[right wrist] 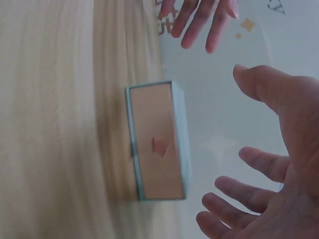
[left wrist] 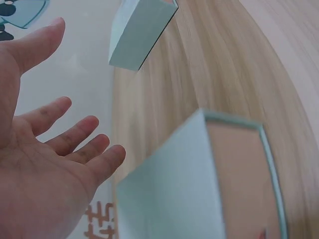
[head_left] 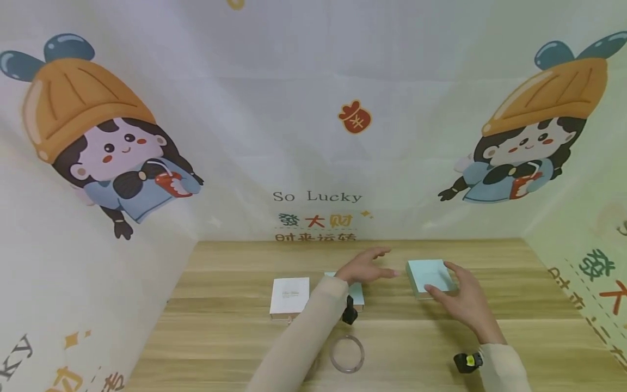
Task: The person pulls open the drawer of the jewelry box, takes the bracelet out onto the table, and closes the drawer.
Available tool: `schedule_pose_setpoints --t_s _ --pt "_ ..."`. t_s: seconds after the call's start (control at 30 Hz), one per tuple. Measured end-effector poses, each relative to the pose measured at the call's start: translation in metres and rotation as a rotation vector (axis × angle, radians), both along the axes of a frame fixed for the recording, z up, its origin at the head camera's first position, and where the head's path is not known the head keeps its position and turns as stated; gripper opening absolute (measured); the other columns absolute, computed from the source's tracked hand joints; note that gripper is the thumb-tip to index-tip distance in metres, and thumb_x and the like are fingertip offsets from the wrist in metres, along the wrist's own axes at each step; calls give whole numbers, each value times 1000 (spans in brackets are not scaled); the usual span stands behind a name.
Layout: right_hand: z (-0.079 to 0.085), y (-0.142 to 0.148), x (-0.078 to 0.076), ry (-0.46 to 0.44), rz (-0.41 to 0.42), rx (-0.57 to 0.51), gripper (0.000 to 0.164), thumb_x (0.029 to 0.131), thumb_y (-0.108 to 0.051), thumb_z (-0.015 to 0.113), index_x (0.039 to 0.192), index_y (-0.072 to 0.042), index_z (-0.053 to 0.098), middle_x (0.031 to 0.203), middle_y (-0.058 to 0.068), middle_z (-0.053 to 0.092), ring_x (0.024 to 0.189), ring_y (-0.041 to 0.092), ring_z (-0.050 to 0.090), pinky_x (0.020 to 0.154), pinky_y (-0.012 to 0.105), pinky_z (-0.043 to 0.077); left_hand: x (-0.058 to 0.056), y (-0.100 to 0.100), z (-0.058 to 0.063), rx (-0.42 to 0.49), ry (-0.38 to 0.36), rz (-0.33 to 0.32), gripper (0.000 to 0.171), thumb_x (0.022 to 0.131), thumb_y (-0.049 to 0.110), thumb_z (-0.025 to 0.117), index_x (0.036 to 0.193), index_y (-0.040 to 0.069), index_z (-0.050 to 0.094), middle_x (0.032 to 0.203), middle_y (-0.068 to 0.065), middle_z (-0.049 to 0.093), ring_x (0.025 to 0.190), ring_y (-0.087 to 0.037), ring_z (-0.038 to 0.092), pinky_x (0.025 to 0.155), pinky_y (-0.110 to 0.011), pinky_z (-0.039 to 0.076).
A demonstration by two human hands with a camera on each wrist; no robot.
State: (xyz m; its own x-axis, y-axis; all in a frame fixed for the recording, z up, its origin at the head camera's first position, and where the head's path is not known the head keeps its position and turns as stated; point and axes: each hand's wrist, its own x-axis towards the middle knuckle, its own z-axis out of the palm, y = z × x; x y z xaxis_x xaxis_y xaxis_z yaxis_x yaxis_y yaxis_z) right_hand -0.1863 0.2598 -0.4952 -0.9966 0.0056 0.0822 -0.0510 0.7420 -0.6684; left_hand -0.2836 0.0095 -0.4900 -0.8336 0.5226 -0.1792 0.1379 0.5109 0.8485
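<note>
On the right side of the table lies a mint-green box [head_left: 430, 275]. My right hand [head_left: 462, 296] is over its right side, thumb and fingers spread apart. The right wrist view shows that box [right wrist: 157, 114] with a tan end face and a small pinkish tab [right wrist: 160, 146], the right hand [right wrist: 269, 174] beside it without gripping it. My left hand [head_left: 366, 268] reaches across a second mint-green box [head_left: 357, 295], partly hidden by the forearm. In the left wrist view the left hand [left wrist: 55, 149] is empty, its fingers spread, with the nearer box [left wrist: 169, 194] beside it.
A white box [head_left: 290, 294] with small print stands left of the left forearm. Closer to me lies a translucent bangle [head_left: 333, 354]. Printed cloth [head_left: 313, 136] hangs behind the wooden table [head_left: 230, 261] and along both sides.
</note>
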Motion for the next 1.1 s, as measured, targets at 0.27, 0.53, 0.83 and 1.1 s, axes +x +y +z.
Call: schedule_pose_setpoints --t_s 0.27,0.53,0.83,1.1 --pt "-11 12 8 -187 -123 -125 99 97 -50 66 159 9 16 159 41 24 141 59 36 110 69 40 -1 34 -7 12 -55 31 72 95 39 72 158 20 42 163 -5 41 153 -28 36 121 -49 38" --pt "-23 0 10 -190 -265 -188 87 98 -47 64 151 15 32 148 42 42 135 55 47 108 64 45 3 55 -9 -23 -30 32 68 99 34 69 158 18 40 163 -6 41 151 -28 39 122 -46 38" --pt "-29 -14 7 -99 -337 -204 71 97 -31 68 142 18 44 131 40 55 118 47 53 97 58 48 3 68 -15 -83 -10 45 66 97 28 71 157 21 43 161 -6 45 150 -27 41 121 -45 38" --pt "-31 -17 5 -111 -377 -205 71 96 -29 69 144 17 43 130 38 55 117 45 53 97 57 48 3 76 -22 -103 39 85 62 93 18 75 151 18 52 154 -7 53 144 -24 48 119 -38 42"
